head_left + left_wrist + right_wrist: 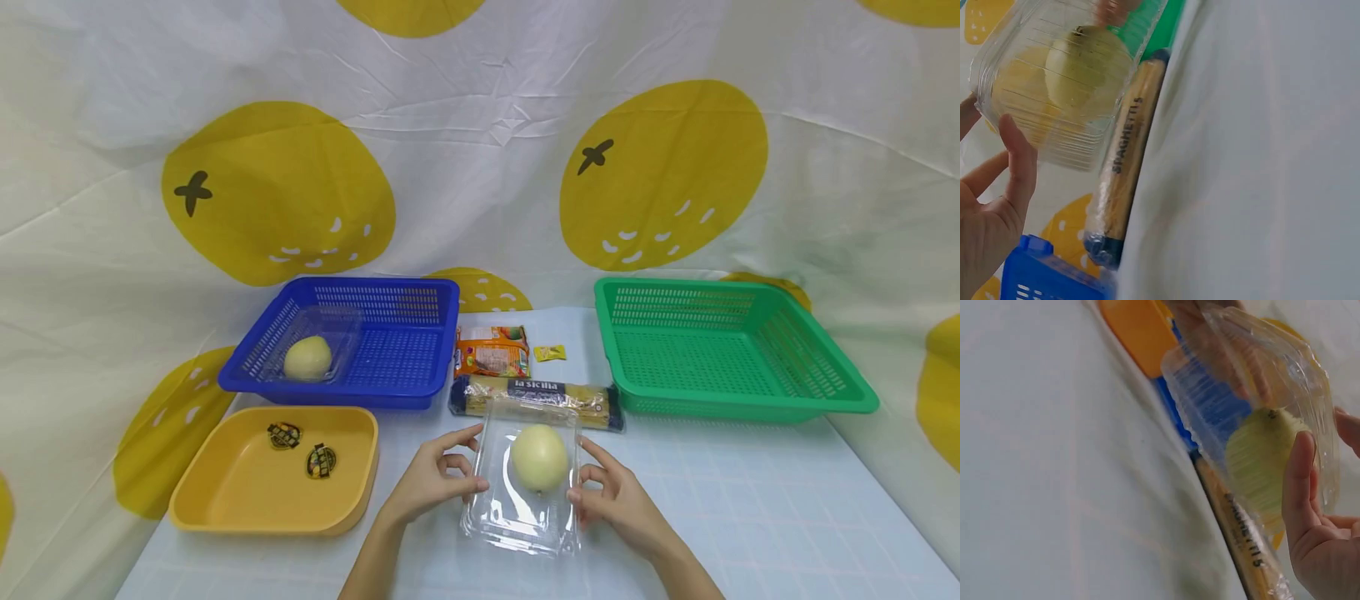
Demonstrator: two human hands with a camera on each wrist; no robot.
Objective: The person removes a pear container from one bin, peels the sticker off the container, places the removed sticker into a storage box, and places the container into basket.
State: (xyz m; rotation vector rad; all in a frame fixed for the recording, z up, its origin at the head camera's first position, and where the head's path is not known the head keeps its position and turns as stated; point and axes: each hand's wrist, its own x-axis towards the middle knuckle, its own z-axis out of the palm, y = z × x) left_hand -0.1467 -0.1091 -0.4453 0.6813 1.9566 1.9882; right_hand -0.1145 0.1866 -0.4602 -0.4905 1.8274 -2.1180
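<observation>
Between both hands, a clear plastic clamshell box (498, 512) is held raised above the front of the table. A round, pale yellow-green fruit (539, 457) with a small dark stem end lies inside it. My left hand (437, 477) pinches the box's left side, thumb on the near part and fingers farther back. On the opposite side my right hand (617, 502) grips the edge in the same way. The left wrist view shows the box's ribbed wall, with the left thumb (1017, 156) at its edge. Right behind the box lies a spaghetti pack (480, 390).
At the back left, a blue basket (405, 396) holds another clear box with a pale fruit (307, 359). A yellow tray (240, 475) carries two small dark packets. An orange snack bag (491, 354) and small yellow sachet (550, 353) lie mid-table. A green basket (742, 404) stands right.
</observation>
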